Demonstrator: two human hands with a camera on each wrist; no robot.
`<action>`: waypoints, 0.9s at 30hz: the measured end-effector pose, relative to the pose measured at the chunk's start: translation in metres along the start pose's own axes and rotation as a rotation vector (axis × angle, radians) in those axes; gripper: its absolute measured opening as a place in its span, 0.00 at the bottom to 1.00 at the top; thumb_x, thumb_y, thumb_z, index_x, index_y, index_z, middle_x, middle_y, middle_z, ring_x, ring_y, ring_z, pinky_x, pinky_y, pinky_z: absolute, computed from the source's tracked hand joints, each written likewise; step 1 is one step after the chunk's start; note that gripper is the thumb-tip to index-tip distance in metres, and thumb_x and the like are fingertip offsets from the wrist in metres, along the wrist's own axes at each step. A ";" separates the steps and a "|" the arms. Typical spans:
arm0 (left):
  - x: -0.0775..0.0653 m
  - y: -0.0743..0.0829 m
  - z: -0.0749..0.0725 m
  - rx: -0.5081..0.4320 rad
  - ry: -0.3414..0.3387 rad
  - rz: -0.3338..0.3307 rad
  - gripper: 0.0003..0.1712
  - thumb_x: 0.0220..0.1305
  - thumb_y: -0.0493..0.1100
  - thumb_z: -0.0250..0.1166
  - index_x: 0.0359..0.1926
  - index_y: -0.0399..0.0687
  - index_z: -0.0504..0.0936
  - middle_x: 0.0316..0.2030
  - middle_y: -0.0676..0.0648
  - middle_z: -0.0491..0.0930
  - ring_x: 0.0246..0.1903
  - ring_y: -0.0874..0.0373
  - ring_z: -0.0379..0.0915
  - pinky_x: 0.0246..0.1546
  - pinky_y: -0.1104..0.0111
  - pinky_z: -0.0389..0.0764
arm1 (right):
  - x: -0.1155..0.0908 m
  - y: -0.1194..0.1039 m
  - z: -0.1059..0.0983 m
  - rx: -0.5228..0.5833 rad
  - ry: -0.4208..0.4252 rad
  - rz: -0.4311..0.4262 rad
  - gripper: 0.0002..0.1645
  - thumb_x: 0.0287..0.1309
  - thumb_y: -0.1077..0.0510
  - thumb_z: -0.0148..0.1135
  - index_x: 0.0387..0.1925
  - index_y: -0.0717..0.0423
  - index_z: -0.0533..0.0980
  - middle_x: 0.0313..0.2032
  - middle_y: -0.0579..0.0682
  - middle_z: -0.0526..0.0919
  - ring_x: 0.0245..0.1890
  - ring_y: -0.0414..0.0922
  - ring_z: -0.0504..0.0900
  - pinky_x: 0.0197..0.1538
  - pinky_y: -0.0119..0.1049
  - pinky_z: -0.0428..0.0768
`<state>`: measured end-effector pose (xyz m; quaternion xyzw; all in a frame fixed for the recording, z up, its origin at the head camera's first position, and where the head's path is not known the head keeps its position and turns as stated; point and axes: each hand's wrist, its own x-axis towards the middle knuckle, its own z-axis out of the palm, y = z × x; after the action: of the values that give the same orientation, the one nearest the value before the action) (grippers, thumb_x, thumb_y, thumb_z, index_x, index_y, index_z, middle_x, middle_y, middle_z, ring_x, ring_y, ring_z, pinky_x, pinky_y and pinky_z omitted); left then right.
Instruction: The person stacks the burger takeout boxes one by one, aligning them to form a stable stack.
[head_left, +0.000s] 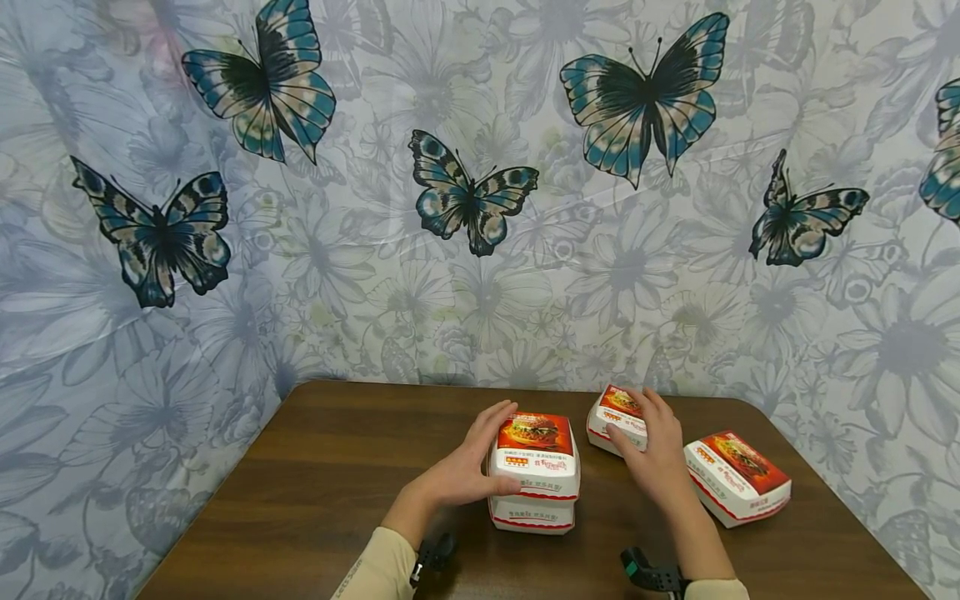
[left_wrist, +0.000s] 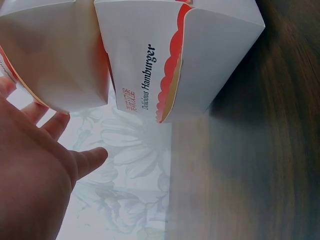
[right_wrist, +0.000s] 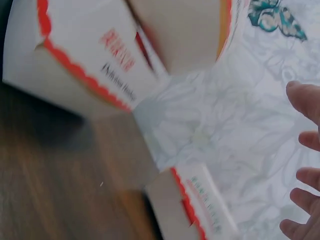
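Observation:
Two white hamburger boxes with red scalloped trim form a stack near the table's middle. The upper box [head_left: 542, 462] has a burger picture on its lid, and the lower box [head_left: 532, 514] is mostly covered by it. My left hand [head_left: 468, 467] lies along the upper box's left side, thumb near the front and fingers straight; in the left wrist view its fingertips [left_wrist: 56, 125] meet that box's edge. My right hand [head_left: 656, 454] is spread in front of a third hamburger box [head_left: 611, 421], partly hiding it. In the right wrist view nothing lies between its fingers.
Another hamburger box [head_left: 738, 479] sits at an angle on the right, beside my right wrist. The brown wooden table [head_left: 315, 475] ends at a wall covering [head_left: 480, 317] printed with flowers and butterflies. Each wrist wears a dark band.

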<state>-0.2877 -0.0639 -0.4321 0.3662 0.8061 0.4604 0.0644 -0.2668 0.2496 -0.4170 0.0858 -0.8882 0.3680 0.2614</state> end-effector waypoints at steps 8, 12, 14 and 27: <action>0.000 -0.002 0.000 0.012 0.006 -0.003 0.59 0.57 0.69 0.68 0.78 0.76 0.37 0.79 0.59 0.32 0.77 0.53 0.36 0.71 0.42 0.58 | -0.002 0.020 0.005 -0.052 -0.024 0.067 0.43 0.65 0.49 0.65 0.73 0.60 0.59 0.74 0.71 0.52 0.71 0.76 0.51 0.63 0.77 0.54; -0.001 -0.001 0.001 -0.005 0.016 -0.040 0.62 0.55 0.69 0.68 0.78 0.75 0.35 0.79 0.58 0.34 0.77 0.52 0.39 0.70 0.41 0.58 | -0.004 0.032 0.008 -0.069 -0.045 0.106 0.45 0.64 0.48 0.65 0.74 0.61 0.57 0.74 0.72 0.51 0.71 0.77 0.50 0.63 0.77 0.53; -0.001 0.000 0.000 -0.017 0.020 -0.058 0.62 0.55 0.70 0.68 0.78 0.77 0.34 0.78 0.57 0.35 0.77 0.51 0.40 0.70 0.40 0.58 | -0.004 0.038 0.009 -0.077 -0.060 0.120 0.47 0.63 0.48 0.65 0.74 0.62 0.56 0.74 0.74 0.50 0.70 0.78 0.49 0.63 0.77 0.53; -0.002 0.000 -0.001 -0.044 0.023 -0.086 0.62 0.53 0.73 0.67 0.75 0.84 0.32 0.79 0.57 0.35 0.77 0.49 0.42 0.69 0.40 0.60 | -0.010 0.061 0.014 -0.128 -0.223 0.225 0.53 0.65 0.44 0.63 0.77 0.66 0.48 0.76 0.74 0.39 0.72 0.78 0.44 0.66 0.76 0.53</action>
<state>-0.2868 -0.0661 -0.4321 0.3241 0.8114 0.4792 0.0829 -0.2851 0.2830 -0.4682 0.0093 -0.9372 0.3260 0.1235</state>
